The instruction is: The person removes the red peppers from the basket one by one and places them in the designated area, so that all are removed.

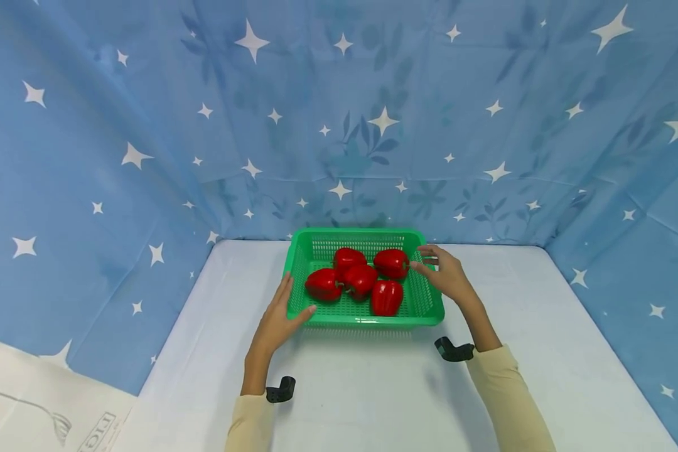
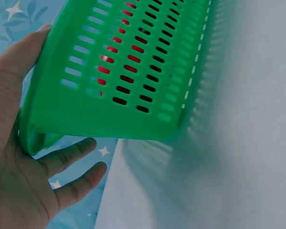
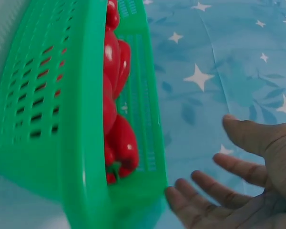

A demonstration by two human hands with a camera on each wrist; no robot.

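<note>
A green plastic basket (image 1: 350, 322) with slotted sides stands on the white table, holding several glossy red bell peppers (image 1: 387, 297). At its front left corner is my left hand (image 1: 278, 321), thumb by the front rim and fingers stretched along the left side. In the left wrist view, the thumb of that hand (image 2: 14, 143) lies against the basket rim (image 2: 35, 105), and two straight fingers extend beyond the corner. My right hand (image 1: 443, 273) hovers by the right rim, fingers spread. The right wrist view shows this hand (image 3: 248, 183) holding nothing, beside the basket (image 3: 86, 119) and its peppers (image 3: 123, 143).
A blue curtain (image 1: 384, 157) with white stars hangs behind and along both sides of the white table (image 1: 361, 395). The basket is close to the table's back edge. A printed off-white cloth (image 1: 45, 402) lies at the lower left.
</note>
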